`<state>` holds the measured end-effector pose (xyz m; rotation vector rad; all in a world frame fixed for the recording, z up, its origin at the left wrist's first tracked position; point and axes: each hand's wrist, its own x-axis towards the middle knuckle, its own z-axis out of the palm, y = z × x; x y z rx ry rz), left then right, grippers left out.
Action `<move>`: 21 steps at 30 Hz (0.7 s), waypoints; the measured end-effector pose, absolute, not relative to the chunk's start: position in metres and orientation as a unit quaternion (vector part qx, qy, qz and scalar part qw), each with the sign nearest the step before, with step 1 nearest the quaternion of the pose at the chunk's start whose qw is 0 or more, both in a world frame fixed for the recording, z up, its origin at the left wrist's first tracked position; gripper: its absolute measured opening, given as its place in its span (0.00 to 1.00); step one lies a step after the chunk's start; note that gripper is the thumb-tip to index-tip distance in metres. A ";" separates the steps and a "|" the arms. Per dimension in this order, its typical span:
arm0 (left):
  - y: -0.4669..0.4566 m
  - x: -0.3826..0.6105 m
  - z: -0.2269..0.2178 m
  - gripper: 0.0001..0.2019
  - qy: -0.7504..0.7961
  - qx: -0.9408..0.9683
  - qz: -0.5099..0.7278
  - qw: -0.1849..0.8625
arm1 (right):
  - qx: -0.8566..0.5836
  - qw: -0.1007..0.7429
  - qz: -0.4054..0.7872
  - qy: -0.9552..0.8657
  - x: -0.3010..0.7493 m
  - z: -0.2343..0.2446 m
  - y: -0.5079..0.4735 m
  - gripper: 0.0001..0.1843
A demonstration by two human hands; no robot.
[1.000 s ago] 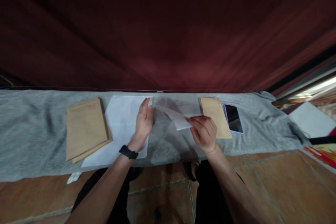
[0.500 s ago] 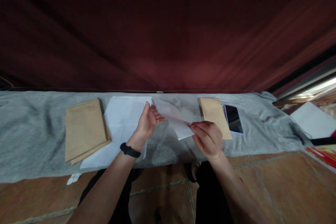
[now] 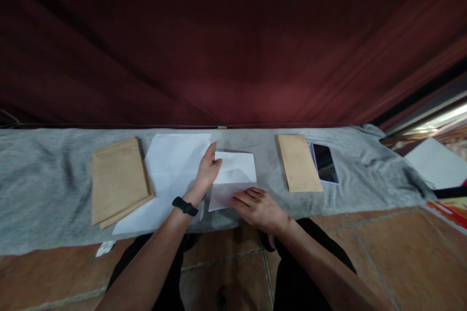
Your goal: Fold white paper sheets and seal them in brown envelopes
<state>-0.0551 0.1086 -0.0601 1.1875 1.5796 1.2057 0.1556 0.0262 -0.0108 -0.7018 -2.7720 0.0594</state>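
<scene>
A sheet of white paper (image 3: 235, 167) with a crosswise crease lies on the grey cloth in front of me, its lower panel in shade. My right hand (image 3: 257, 209) has its fingers curled over the lower right edge of this sheet. At the sheet's left edge is my left hand (image 3: 208, 169), its thumb and forefinger apart and its other fingers partly hidden. A dark wristband (image 3: 185, 206) is on the left wrist. Beneath and left of that hand spread larger white sheets (image 3: 171, 155).
On the left, a stack of brown envelopes (image 3: 118, 180) overlaps the white sheets. Narrower brown envelopes (image 3: 299, 163) lie to the right, beside a phone (image 3: 325, 163). The grey cloth (image 3: 368, 170) ends above a tiled floor (image 3: 368, 248). Dark red fabric (image 3: 233, 58) rises behind.
The creased sheet has come down from a tilted, lifted position to lie on the cloth. My right hand has moved left and toward me; my left hand has shifted slightly to the sheet's edge.
</scene>
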 end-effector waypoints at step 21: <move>0.113 -0.034 -0.062 0.21 0.574 0.647 0.454 0.215 | -0.287 0.127 0.135 -0.940 0.155 -0.049 0.031 0.17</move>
